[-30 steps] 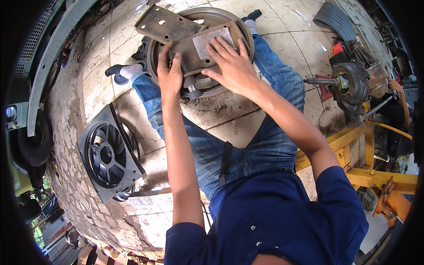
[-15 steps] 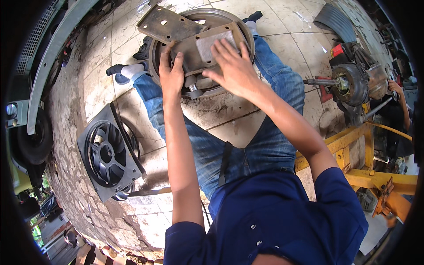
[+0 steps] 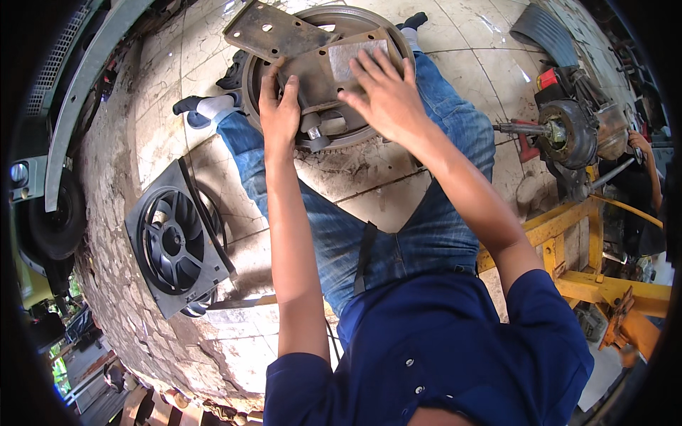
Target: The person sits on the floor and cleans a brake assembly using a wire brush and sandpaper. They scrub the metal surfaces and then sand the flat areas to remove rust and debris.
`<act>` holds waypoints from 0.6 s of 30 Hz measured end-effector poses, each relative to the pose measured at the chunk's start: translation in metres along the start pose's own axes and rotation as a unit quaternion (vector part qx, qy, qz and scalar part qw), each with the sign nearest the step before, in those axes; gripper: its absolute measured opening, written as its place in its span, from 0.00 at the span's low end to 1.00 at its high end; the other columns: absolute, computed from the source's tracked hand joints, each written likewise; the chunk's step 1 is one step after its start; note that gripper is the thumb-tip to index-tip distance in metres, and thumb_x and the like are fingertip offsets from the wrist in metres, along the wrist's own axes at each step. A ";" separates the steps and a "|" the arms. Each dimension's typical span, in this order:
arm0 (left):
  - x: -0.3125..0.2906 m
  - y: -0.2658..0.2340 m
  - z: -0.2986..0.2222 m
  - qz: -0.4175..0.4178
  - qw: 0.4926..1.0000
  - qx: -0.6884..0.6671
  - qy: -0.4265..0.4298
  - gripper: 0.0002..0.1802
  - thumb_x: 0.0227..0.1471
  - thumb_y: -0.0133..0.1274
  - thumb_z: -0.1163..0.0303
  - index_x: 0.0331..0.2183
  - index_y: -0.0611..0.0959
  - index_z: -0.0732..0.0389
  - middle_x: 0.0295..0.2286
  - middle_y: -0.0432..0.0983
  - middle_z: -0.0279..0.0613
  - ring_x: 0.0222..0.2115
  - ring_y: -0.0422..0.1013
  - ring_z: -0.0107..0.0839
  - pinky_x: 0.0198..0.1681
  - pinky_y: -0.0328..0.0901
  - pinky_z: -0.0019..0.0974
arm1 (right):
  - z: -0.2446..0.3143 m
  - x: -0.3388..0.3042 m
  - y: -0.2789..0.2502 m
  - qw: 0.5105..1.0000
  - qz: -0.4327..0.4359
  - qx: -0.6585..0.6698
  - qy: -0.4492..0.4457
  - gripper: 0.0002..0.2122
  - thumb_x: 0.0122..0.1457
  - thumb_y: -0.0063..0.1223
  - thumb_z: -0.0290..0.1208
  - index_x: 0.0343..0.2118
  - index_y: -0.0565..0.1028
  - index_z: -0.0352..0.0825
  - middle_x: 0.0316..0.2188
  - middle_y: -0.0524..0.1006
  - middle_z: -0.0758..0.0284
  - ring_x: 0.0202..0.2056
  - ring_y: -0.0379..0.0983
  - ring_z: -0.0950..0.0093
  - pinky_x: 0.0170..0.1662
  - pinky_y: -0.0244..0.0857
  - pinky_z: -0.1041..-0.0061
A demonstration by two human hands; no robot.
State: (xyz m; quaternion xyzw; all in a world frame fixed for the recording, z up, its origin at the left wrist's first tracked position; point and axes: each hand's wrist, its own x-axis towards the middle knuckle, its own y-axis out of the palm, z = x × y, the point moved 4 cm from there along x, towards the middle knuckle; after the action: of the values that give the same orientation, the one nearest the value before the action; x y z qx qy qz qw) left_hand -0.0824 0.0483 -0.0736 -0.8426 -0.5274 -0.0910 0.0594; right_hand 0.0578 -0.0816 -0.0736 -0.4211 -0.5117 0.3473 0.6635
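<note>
A rusty metal bracket with bolt holes [image 3: 312, 77] lies across a round, wheel-like metal rim [image 3: 253, 106] between my legs. At the bracket's left edge, my left hand [image 3: 281, 106] grips it, thumb on the near side and fingers around the edge. My right hand [image 3: 391, 96] rests with spread fingers on a light grey rectangular sheet [image 3: 348, 58], perhaps sandpaper, pressed against the bracket's face. Its fingertips cover part of the sheet. A flat bracket plate with holes [image 3: 273, 32] extends to the upper left. Below the bracket sits a short cylinder with a shiny end [image 3: 315, 133].
On the tiled floor to the left stands a black radiator fan [image 3: 174, 241]. To the right are a greasy hub assembly with a shaft [image 3: 561, 135], a yellow metal frame [image 3: 611, 290] and a curved grey ribbed piece [image 3: 547, 35]. Another person's hand [image 3: 638, 140] shows at the far right.
My right hand and the grey sheet have slid a little up and to the right over the bracket. My left hand keeps its place at the bracket's edge.
</note>
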 end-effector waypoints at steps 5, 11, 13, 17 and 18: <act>-0.001 -0.003 -0.002 -0.006 1.000 0.003 0.003 0.23 0.59 0.49 0.72 0.55 0.73 0.65 0.52 0.71 0.51 0.53 0.67 0.35 0.58 0.59 0.34 | -0.004 0.002 -0.003 0.999 0.036 0.015 -0.031 0.35 0.65 0.32 0.61 0.63 0.64 0.35 0.66 0.58 0.60 0.69 0.47 0.64 0.67 0.36 0.42; 0.001 -0.005 0.004 -0.007 1.000 0.017 0.004 0.23 0.59 0.50 0.72 0.55 0.73 0.64 0.53 0.70 0.50 0.53 0.67 0.35 0.58 0.58 0.35 | 0.008 0.001 0.001 0.998 0.043 -0.025 -0.035 0.37 0.64 0.31 0.63 0.64 0.61 0.34 0.67 0.57 0.61 0.69 0.46 0.66 0.68 0.34 0.44; -0.002 -0.003 0.000 -0.008 1.000 0.007 -0.007 0.23 0.59 0.50 0.72 0.55 0.73 0.64 0.53 0.70 0.50 0.53 0.67 0.35 0.58 0.58 0.35 | 0.007 -0.003 -0.004 0.996 0.056 -0.001 -0.064 0.38 0.64 0.31 0.64 0.64 0.61 0.34 0.67 0.57 0.60 0.69 0.46 0.66 0.68 0.34 0.45; -0.001 -0.001 -0.001 -0.006 1.000 0.009 -0.007 0.22 0.58 0.50 0.72 0.55 0.74 0.64 0.53 0.70 0.50 0.53 0.67 0.35 0.58 0.59 0.34 | -0.009 0.009 -0.004 0.999 0.045 -0.019 0.022 0.39 0.63 0.30 0.65 0.64 0.60 0.33 0.67 0.56 0.60 0.70 0.44 0.65 0.69 0.33 0.46; 0.001 -0.002 0.001 -0.005 1.000 0.017 0.002 0.22 0.58 0.50 0.73 0.55 0.74 0.64 0.53 0.71 0.50 0.53 0.66 0.35 0.58 0.59 0.34 | 0.002 0.007 -0.002 0.998 0.048 -0.040 0.016 0.39 0.63 0.31 0.65 0.64 0.61 0.33 0.67 0.57 0.60 0.69 0.46 0.65 0.68 0.34 0.45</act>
State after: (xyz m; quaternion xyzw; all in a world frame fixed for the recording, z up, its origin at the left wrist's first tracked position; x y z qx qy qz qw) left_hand -0.0839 0.0500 -0.0746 -0.8388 -0.5328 -0.0838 0.0741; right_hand 0.0572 -0.0754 -0.0686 -0.4768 -0.4936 0.3516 0.6367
